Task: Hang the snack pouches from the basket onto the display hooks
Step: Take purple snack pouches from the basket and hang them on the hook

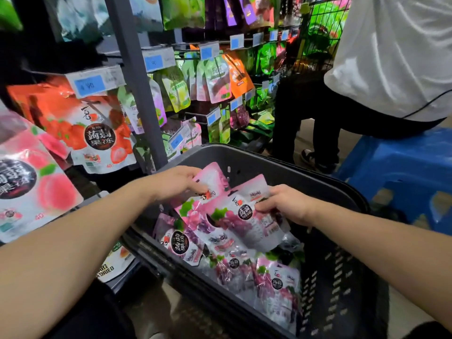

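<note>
Shop aisle w/ display rack at L and rear: display hooks carry hanging pouches and blue price tags. Strawberry pouch and peach pouch hang nearest, L side. Basket, dark grey, sits low centre, just beside rack upright. Basket holds loose snack pouches, pink/purple grape print, lying flat and overlapping. L hand: fingers curled, pinching top edge of pink pouch, which is raised near basket far wall. R hand: fingers curled on upper R part of 2nd pouch, gripping it; pouch lies tilted atop pile, overlapping the first. Both held pouches are inside basket. 2nd person, white shirt, sits on blue stool at R, beyond basket.
</note>
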Available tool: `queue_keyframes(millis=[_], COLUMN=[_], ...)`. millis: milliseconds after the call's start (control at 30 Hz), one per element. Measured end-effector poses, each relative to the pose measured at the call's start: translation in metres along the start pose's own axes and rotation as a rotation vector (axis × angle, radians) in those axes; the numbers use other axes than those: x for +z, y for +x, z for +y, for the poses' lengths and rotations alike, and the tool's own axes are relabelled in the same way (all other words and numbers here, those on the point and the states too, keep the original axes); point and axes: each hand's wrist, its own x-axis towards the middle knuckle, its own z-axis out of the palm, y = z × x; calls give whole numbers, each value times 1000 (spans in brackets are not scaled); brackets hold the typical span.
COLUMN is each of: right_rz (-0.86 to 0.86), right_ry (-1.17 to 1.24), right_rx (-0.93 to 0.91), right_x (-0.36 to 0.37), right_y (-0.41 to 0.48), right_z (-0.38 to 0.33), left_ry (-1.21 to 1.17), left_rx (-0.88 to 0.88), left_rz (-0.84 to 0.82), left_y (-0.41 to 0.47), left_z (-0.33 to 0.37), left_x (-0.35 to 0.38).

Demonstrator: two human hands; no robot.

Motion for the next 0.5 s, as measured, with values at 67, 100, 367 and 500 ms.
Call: queue_keyframes(millis=[67,100,367,500], right_rz=[-55,-81,-103,-33], right_ry=[-37,-51,25,166], right_rx=[2,5,-10,23], right_x=[4,7,18,16], right_y=[-2,-1,-3,-1], right_z=[-5,-6,-14,-14], left_ry=[-80,-117,-377,-754], left_rx=[-22,-39,-129,-170], left_rz=[-43,-70,-41,35], left_y=[0,0,3,-2], left_z=[4,7,11,13], left_x=[4,7,8,17])
